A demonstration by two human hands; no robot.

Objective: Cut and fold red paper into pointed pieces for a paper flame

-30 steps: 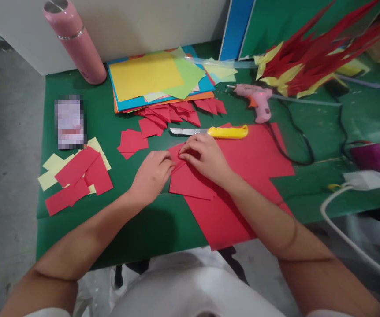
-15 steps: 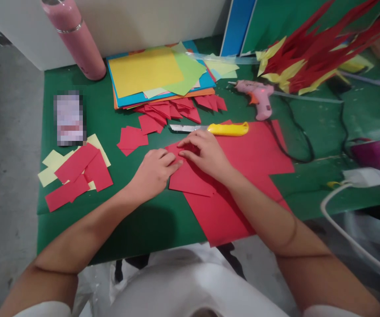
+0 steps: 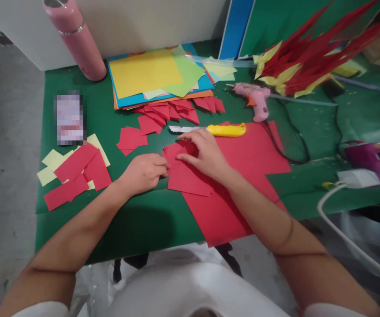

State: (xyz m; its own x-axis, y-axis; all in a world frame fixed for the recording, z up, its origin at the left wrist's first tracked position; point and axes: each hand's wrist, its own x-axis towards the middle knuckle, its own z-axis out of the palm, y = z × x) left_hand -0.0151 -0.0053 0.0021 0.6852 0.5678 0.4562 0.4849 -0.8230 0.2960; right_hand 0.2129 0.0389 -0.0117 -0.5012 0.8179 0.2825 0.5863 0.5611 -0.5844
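Observation:
My left hand [image 3: 146,173] has its fingers curled together at the left edge of a piece of red paper [image 3: 186,178], seeming to pinch that edge. Over the same paper rests my right hand [image 3: 206,154], thumb and fingers apart, the thumb touching the sheet. Larger red sheets [image 3: 249,154] lie beneath, partly covered by my right forearm. Just beyond my right fingers, a utility knife [image 3: 226,130] with a yellow handle lies with its blade out, pointing left. Small cut red pieces [image 3: 133,140] are scattered beyond my left hand.
Red and pale yellow strips [image 3: 77,165] lie left, near a blurred-out object [image 3: 69,118]. A pink bottle [image 3: 80,48] stands at the back beside stacked coloured paper [image 3: 143,72]. Right are a corded pink glue gun [image 3: 258,99], a red-and-yellow paper decoration [image 3: 296,66] and a white plug [image 3: 358,177].
My left hand has drawn back leftward from the middle of the red paper to its edge. My right hand stays in place, its thumb and fingers a little wider apart.

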